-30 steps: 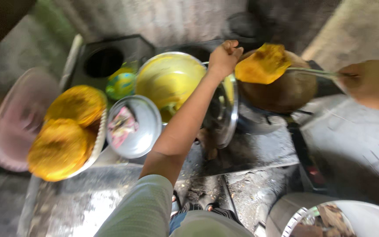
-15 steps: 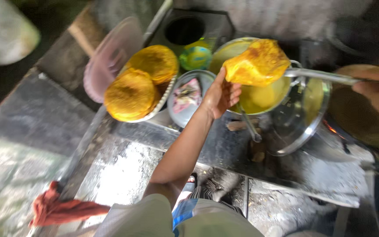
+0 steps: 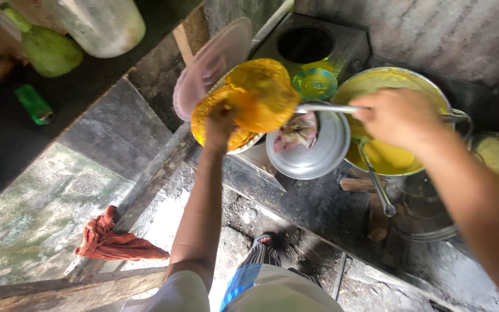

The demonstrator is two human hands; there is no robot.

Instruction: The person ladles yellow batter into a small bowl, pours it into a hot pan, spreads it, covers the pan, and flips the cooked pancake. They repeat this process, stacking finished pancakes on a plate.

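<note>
My right hand (image 3: pixel 398 115) grips the metal handle of a spatula (image 3: pixel 324 108) that carries a round yellow flatbread (image 3: pixel 264 95). My left hand (image 3: pixel 220 119) touches the near edge of that flatbread from below, fingers pinched on it. The flatbread hangs over a basket (image 3: pixel 249 145) that holds a stack of yellow flatbreads (image 3: pixel 213 112), partly hidden by the one I carry. A large steel pot of yellow batter (image 3: pixel 388 156) with a ladle (image 3: pixel 376 185) in it sits under my right wrist.
A steel bowl (image 3: pixel 310 156) holds a pinkish lump. Behind stand a pink plastic lid (image 3: pixel 209 66), a green-yellow cup (image 3: pixel 315 82) and a dark stove opening (image 3: pixel 307 44). A red cloth (image 3: pixel 114 240) lies on the stone ledge. A glass lid (image 3: pixel 495 151) is far right.
The flatbread on the spatula has travelled left from over the batter pot to over the basket of flatbreads, both hands moving with it. The camera has swung left too.
</note>
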